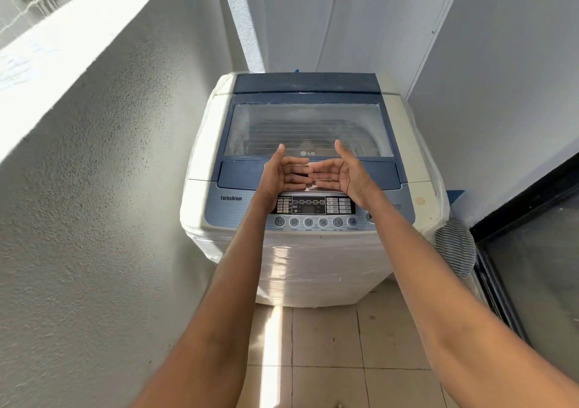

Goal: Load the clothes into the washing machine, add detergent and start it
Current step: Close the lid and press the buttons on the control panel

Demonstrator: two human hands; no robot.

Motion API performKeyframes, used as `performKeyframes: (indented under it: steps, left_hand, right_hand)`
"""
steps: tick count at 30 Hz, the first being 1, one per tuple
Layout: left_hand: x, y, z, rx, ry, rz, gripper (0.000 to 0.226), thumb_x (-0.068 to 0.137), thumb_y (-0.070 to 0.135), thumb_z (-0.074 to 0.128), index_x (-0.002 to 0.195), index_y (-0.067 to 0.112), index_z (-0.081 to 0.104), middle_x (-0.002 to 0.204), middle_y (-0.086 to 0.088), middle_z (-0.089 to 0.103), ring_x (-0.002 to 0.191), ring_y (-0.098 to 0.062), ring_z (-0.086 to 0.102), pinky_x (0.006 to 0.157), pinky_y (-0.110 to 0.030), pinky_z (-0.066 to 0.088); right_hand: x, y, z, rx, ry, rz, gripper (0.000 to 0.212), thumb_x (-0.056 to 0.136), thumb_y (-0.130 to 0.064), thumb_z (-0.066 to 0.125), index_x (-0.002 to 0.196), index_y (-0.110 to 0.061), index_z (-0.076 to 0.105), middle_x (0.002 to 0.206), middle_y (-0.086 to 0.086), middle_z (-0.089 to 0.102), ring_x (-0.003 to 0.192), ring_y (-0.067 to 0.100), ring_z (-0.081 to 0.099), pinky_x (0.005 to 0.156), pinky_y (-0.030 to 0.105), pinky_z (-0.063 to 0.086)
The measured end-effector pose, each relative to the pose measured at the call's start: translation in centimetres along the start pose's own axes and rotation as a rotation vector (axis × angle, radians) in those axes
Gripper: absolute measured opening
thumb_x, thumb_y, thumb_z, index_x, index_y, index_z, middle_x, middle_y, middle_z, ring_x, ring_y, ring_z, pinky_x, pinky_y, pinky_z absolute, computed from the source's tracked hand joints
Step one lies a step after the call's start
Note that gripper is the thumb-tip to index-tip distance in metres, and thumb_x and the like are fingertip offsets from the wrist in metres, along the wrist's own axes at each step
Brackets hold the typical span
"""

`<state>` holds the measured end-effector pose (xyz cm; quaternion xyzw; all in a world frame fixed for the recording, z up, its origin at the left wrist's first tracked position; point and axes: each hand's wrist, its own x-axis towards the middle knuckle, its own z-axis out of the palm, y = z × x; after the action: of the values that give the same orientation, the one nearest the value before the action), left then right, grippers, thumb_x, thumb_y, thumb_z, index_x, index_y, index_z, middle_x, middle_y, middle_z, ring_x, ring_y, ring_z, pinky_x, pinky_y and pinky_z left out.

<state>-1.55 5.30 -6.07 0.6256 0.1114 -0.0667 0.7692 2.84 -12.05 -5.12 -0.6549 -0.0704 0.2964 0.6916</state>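
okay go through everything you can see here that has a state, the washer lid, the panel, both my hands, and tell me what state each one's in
washing machine lid: closed, lying flat over the drum.
control panel display: dark, nothing visibly lit.
left hand: open, empty, fingers loosely bent, palm turned inward, held above the lid's front edge.
right hand: open, empty, fingertips meeting the left hand's.
striped cloth: hanging beside the machine's right side, not loaded.
sliding glass door: cannot tell if shut.
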Motion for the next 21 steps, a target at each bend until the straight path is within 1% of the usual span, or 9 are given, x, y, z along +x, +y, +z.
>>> performKeyframes:
  steps: [6, 13, 16, 19, 21]
  left_hand:
    - [-0.02, 0.04, 0.21, 0.019, 0.008, -0.005, 0.066, 0.099, 0.052, 0.022, 0.094, 0.006, 0.069, 0.082, -0.010, 0.073, 0.073, -0.025, 0.070, 0.067, -0.032, 0.056]
    - [0.09, -0.02, 0.25, 0.034, -0.002, -0.020, 0.069, 0.099, 0.053, 0.022, 0.097, 0.003, 0.069, 0.088, -0.015, 0.072, 0.078, -0.028, 0.070, 0.073, -0.035, 0.056]
    - [0.06, -0.13, 0.43, 0.060, -0.002, -0.027, 0.070, 0.098, 0.053, 0.023, 0.098, 0.000, 0.069, 0.089, -0.018, 0.071, 0.077, -0.027, 0.070, 0.073, -0.033, 0.057]
    - [0.24, -0.48, 0.44, 0.108, 0.018, -0.009, 0.068, 0.099, 0.052, 0.025, 0.090, 0.004, 0.072, 0.081, -0.013, 0.073, 0.077, -0.025, 0.070, 0.073, -0.030, 0.056]
    - [0.34, -0.47, 0.40, 0.114, 0.029, -0.013, 0.066, 0.099, 0.052, 0.026, 0.088, 0.005, 0.072, 0.077, -0.012, 0.072, 0.076, -0.024, 0.070, 0.069, -0.028, 0.056]
  right_hand:
    - [-0.11, -0.10, 0.04, -0.011, 0.002, 0.000, 0.073, 0.096, -0.057, 0.026, 0.106, 0.003, 0.066, 0.110, 0.020, 0.068, 0.105, 0.029, 0.066, 0.089, 0.035, 0.055]
    - [0.00, 0.04, 0.01, 0.007, 0.017, -0.004, 0.073, 0.096, -0.057, 0.028, 0.104, 0.004, 0.067, 0.107, 0.022, 0.069, 0.104, 0.029, 0.066, 0.089, 0.032, 0.055]
    - [0.02, 0.10, 0.13, -0.006, 0.036, -0.002, 0.074, 0.096, -0.058, 0.029, 0.101, 0.004, 0.068, 0.105, 0.022, 0.069, 0.103, 0.030, 0.067, 0.089, 0.034, 0.055]
    - [0.21, 0.42, 0.39, -0.055, 0.079, -0.004, 0.071, 0.097, -0.055, 0.028, 0.092, 0.001, 0.071, 0.098, 0.018, 0.071, 0.098, 0.029, 0.068, 0.083, 0.030, 0.057]
    - [0.27, 0.50, 0.61, -0.072, 0.103, -0.015, 0.069, 0.098, -0.053, 0.029, 0.088, 0.000, 0.071, 0.095, 0.016, 0.072, 0.093, 0.027, 0.069, 0.078, 0.028, 0.058]
